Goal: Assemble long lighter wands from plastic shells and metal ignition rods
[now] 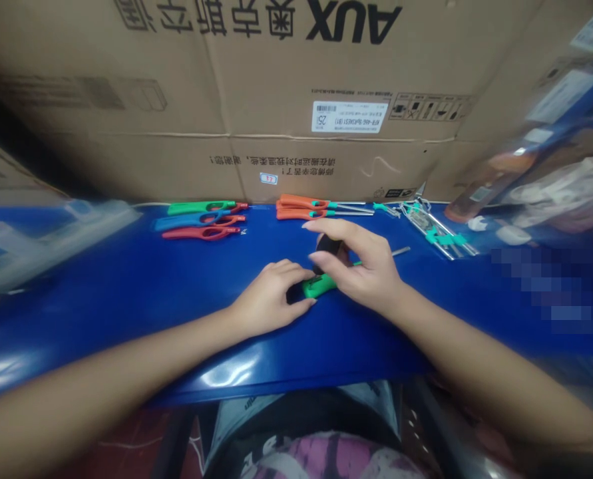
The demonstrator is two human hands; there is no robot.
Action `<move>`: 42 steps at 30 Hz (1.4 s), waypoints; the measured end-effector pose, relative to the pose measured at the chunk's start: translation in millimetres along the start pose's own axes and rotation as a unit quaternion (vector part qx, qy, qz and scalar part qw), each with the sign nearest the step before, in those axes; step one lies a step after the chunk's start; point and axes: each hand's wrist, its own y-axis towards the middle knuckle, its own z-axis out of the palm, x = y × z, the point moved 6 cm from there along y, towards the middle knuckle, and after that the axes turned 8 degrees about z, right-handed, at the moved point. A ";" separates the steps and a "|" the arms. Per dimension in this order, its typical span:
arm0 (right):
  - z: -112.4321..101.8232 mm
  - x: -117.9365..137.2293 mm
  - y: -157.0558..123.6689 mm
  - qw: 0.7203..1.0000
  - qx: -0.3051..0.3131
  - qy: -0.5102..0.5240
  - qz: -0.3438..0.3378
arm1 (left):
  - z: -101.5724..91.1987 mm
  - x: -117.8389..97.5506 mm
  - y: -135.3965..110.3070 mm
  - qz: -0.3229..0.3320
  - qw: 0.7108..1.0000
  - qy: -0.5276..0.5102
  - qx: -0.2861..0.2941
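A green long-nosed lighter [321, 285] lies on the blue table in front of me, its metal tube pointing to the right. My left hand [276, 296] is closed at the lighter's handle end, thumb and forefinger on either side. Above the handle, my right hand [363, 263] grips a short black tool [329, 247] between thumb and fingers. The tool's lower end is close to the green handle; whether it touches is hard to tell. My right hand hides the middle of the lighter.
Green, blue and red lighter bodies [201, 219] lie at the back left. Orange lighters [303, 207] with metal tubes are at the back centre. Loose metal tubes with teal parts [438, 233] lie to the right. A large cardboard box [256, 100] walls off the rear.
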 end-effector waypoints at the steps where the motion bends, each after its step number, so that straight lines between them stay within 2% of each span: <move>1: -0.6 0.1 0.8 0.999 0.035 0.023 -0.002 | -0.1 -0.1 0.2 -0.001 1.000 0.001 0.002; 3: -1.0 -1.4 2.3 0.992 0.102 0.077 0.015 | 0.0 0.0 0.0 -0.001 1.000 0.000 0.005; 5: -1.4 -2.8 3.8 0.985 0.127 0.116 0.032 | 0.1 0.6 -0.6 0.000 1.000 -0.001 0.004; 7: -1.5 -3.3 5.6 0.988 0.105 0.110 0.035 | 0.2 1.1 -1.1 0.002 1.000 -0.001 0.001; 11: -2.5 0.1 6.8 1.000 0.017 0.010 0.019 | 0.5 1.7 -1.3 0.002 1.000 0.000 0.000; 13: -3.4 4.2 5.9 1.000 0.008 -0.021 0.001 | 0.3 1.7 -1.0 0.000 1.000 0.000 0.001; 15: -2.6 6.3 4.8 0.999 0.048 -0.009 0.000 | -0.1 1.4 -0.5 -0.001 1.000 0.000 0.001; 17: -0.6 6.5 3.5 0.993 0.109 0.042 0.015 | -0.1 1.0 -0.2 0.003 1.000 -0.002 0.001; 19: 0.8 6.8 2.9 0.985 0.143 0.094 0.027 | 0.3 1.2 -0.4 0.005 1.000 -0.003 0.001; 21: 1.1 7.5 3.7 0.986 0.133 0.098 0.025 | 0.9 1.9 -1.1 0.006 1.000 0.000 -0.002; 25: 3.1 11.9 5.2 0.997 0.067 0.027 -0.010 | 2.0 3.3 -2.6 0.004 1.000 0.011 -0.011; 30: -1.6 10.1 4.3 0.999 0.023 -0.043 -0.023 | 2.2 3.0 -2.0 -0.003 1.000 0.021 -0.005; 33: -4.6 5.0 2.8 0.997 0.063 -0.030 -0.027 | 1.4 1.2 -0.1 0.000 1.000 0.011 -0.001; 35: -2.9 -0.7 1.9 0.994 0.111 0.025 -0.004 | 0.8 0.6 0.7 0.001 1.000 0.002 -0.001; 37: -1.2 -6.2 2.2 0.989 0.125 0.068 0.025 | 0.5 0.6 0.7 0.000 1.000 -0.002 -0.002; 39: -1.5 -8.5 3.8 0.993 0.097 0.062 0.027 | 0.2 1.1 -0.1 0.000 1.000 -0.002 -0.004; 42: -4.2 -5.9 5.9 0.999 0.032 -0.003 -0.018 | -0.1 1.2 -1.4 0.002 1.000 -0.001 -0.006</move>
